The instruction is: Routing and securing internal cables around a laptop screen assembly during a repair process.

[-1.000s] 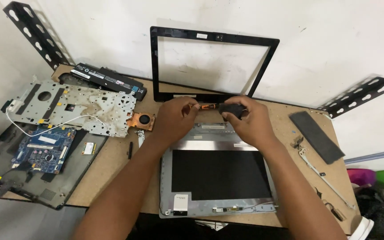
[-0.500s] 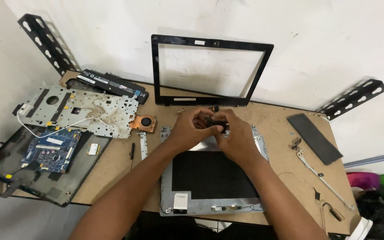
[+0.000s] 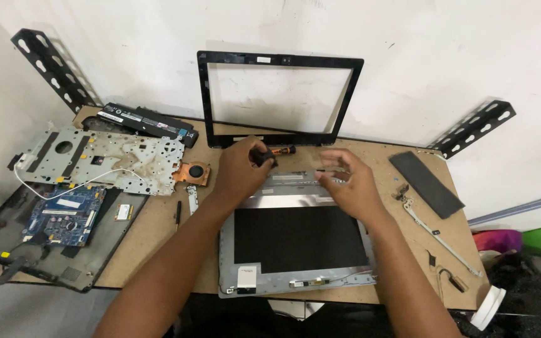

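A white wall backs a brown tabletop (image 3: pixel 158 231) held on black perforated brackets, and I'm looking straight down over it. My left hand (image 3: pixel 240 168) is closed around a screwdriver (image 3: pixel 270 154) with a black grip and an orange band, held near the top edge of the laptop screen panel (image 3: pixel 295 241) that lies flat in front of me, dark glass up in a silver shell. My right hand (image 3: pixel 345 184) hovers over the upper right part of that panel, fingers (image 3: pixel 330 170) spread loosely and holding nothing; it is a bit blurred, so I can't tell whether the tips touch the metal. Leaning upright against the wall just behind my hands is the empty black screen frame (image 3: pixel 280 62). To the left I see a silver metal plate (image 3: pixel 101 156) with a white cable across it, a copper cooling fan (image 3: pixel 192 172) just beside its right end, a blue circuit board (image 3: pixel 64 213) sitting in a black laptop base (image 3: pixel 89 263), and a long black battery (image 3: pixel 145 122) near the wall. A small black screwdriver bit (image 3: pixel 178 213) lies on the tabletop between the base and the panel. To the right rest a dark flat strip (image 3: pixel 426 184) and a thin metal hinge arm (image 3: pixel 436 231), well apart from my hands.
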